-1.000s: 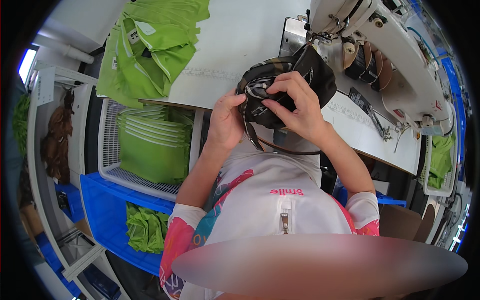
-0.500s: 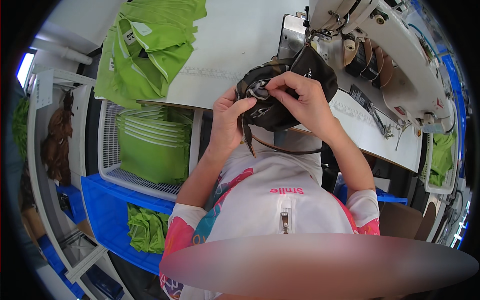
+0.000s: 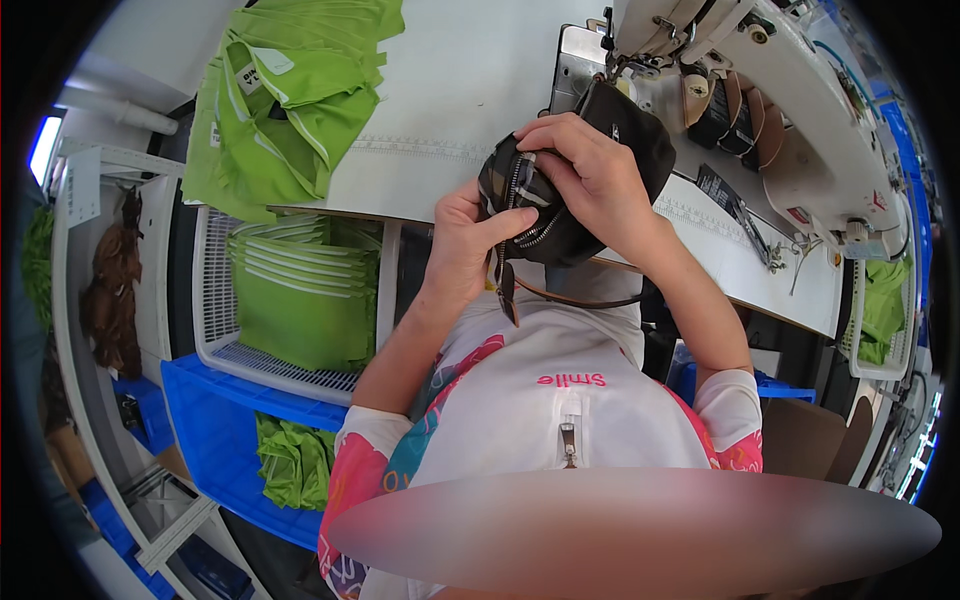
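Observation:
A small black zippered bag (image 3: 628, 150) sits at the table's front edge, just before the sewing machine (image 3: 800, 60). My left hand (image 3: 468, 243) grips its left end, with the thumb beside the open zipper (image 3: 540, 235). On the upper side, my right hand (image 3: 590, 175) pinches the bag's edge near the zipper teeth, its fingers curled over the fabric. Some striped grey lining shows at the opening between my hands. A narrow dark strap (image 3: 590, 300) with brown edges hangs below the bag, across my lap. The fingertips of my right hand are partly hidden in the folds.
Bright green fabric pieces (image 3: 300, 110) lie heaped on the white table (image 3: 450, 80) at left. Below, a white basket (image 3: 215, 300) holds stacked green pieces, above a blue bin (image 3: 210, 430). Thread snips (image 3: 745, 220) and small metal tools lie right of the bag.
My right hand has shifted up and left over the bag's edge, and the bunched lining is now mostly covered. My left thumb has moved down and right along the zipper.

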The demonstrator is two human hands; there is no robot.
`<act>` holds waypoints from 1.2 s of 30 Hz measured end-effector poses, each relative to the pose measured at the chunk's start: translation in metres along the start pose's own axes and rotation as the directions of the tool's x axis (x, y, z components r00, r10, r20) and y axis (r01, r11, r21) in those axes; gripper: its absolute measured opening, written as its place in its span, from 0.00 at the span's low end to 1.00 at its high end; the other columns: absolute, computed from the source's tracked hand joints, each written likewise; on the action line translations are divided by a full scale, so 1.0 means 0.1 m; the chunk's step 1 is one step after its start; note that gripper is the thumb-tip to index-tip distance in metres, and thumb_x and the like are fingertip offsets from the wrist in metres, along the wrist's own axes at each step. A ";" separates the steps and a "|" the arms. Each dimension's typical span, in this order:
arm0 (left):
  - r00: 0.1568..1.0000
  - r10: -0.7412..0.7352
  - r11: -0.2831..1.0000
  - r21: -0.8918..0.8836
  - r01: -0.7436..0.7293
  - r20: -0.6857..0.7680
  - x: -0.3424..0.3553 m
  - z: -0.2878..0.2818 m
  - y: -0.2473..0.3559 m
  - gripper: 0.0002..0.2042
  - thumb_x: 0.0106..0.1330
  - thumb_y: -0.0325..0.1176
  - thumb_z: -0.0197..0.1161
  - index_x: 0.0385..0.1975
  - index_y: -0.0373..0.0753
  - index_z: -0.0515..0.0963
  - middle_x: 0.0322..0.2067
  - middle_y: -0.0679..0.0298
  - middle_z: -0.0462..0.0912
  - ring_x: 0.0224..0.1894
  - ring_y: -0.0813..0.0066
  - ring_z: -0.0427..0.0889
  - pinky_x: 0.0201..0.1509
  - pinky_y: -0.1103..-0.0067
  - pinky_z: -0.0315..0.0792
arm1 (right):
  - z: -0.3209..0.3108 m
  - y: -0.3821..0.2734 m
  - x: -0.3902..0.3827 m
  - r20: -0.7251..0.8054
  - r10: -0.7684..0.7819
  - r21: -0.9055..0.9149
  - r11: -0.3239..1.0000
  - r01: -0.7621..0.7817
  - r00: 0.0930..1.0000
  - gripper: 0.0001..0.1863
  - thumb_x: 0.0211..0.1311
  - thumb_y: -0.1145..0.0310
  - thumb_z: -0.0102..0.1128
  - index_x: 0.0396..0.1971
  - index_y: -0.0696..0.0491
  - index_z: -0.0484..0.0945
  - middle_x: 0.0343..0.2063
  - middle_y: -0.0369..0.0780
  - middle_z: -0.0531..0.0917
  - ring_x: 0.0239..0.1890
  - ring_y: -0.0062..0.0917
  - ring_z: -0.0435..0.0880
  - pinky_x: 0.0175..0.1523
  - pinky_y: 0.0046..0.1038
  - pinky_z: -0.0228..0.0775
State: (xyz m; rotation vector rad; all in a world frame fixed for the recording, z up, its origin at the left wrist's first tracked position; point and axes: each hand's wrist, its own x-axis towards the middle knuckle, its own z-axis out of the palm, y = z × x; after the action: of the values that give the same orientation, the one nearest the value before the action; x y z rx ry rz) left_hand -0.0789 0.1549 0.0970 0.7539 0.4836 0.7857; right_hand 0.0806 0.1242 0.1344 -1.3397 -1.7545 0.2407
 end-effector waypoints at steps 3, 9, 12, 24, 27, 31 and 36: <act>0.995 -0.065 0.998 0.021 0.063 0.073 0.06 -0.09 0.03 0.11 0.52 0.19 0.60 0.36 0.32 0.77 0.33 0.64 0.81 0.33 0.82 0.79 0.39 0.84 0.74 | 0.06 -0.01 0.01 -0.063 -0.035 -0.050 0.998 0.032 0.997 0.09 0.51 0.81 0.57 0.33 0.55 0.74 0.33 0.38 0.79 0.31 0.34 0.80 0.32 0.28 0.72; 0.990 -0.086 0.996 0.024 0.083 0.112 0.08 -0.14 0.03 0.11 0.51 0.19 0.61 0.36 0.32 0.78 0.33 0.63 0.82 0.33 0.82 0.79 0.40 0.83 0.73 | 0.07 -0.02 0.01 -0.118 -0.012 -0.041 0.999 0.007 0.993 0.09 0.51 0.81 0.56 0.33 0.55 0.75 0.33 0.39 0.79 0.31 0.34 0.80 0.32 0.28 0.72; 0.993 -0.071 0.997 0.021 0.069 0.097 0.08 -0.10 0.03 0.11 0.51 0.20 0.61 0.36 0.32 0.77 0.33 0.63 0.81 0.34 0.81 0.79 0.42 0.83 0.73 | 0.08 0.02 0.00 -0.133 0.044 -0.025 0.999 -0.047 0.990 0.08 0.52 0.81 0.56 0.33 0.56 0.75 0.32 0.40 0.79 0.31 0.33 0.80 0.33 0.27 0.72; 0.954 -0.237 0.953 -0.145 0.265 0.186 0.11 -0.15 0.02 0.08 0.52 0.23 0.61 0.33 0.34 0.78 0.33 0.63 0.81 0.34 0.80 0.79 0.43 0.81 0.72 | 0.07 -0.01 -0.05 -0.036 0.133 -0.018 0.991 -0.133 0.991 0.09 0.51 0.81 0.56 0.33 0.56 0.76 0.30 0.40 0.79 0.29 0.31 0.80 0.32 0.26 0.70; 0.957 -0.235 0.966 -0.065 0.249 0.167 0.10 -0.11 0.02 0.06 0.54 0.24 0.61 0.32 0.35 0.79 0.32 0.63 0.82 0.34 0.79 0.79 0.43 0.81 0.72 | 0.03 -0.08 -0.03 -0.007 0.294 0.146 0.946 -0.290 0.956 0.08 0.51 0.83 0.54 0.31 0.57 0.76 0.30 0.40 0.78 0.28 0.26 0.79 0.31 0.23 0.69; 0.979 -0.189 0.963 -0.182 0.201 0.077 0.07 -0.03 0.05 0.06 0.56 0.26 0.61 0.32 0.35 0.79 0.32 0.63 0.82 0.34 0.78 0.79 0.43 0.80 0.72 | -0.10 -0.09 -0.17 -0.150 -0.033 0.186 0.981 0.061 0.988 0.07 0.45 0.84 0.54 0.25 0.56 0.74 0.27 0.37 0.76 0.25 0.23 0.75 0.32 0.21 0.64; 0.976 -0.187 0.947 -0.246 0.209 0.110 0.09 -0.08 0.00 0.06 0.59 0.29 0.60 0.33 0.35 0.79 0.33 0.63 0.82 0.35 0.77 0.79 0.44 0.78 0.72 | -0.15 -0.13 -0.28 0.057 -0.095 -0.120 0.988 0.101 0.994 0.07 0.46 0.74 0.65 0.25 0.53 0.75 0.27 0.34 0.77 0.29 0.27 0.76 0.35 0.28 0.62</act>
State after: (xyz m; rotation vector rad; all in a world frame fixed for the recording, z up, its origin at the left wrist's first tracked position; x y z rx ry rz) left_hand -0.0782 0.1647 0.0910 0.4872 0.3654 0.6104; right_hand 0.0839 0.0899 0.1364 -1.3394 -1.8985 0.1145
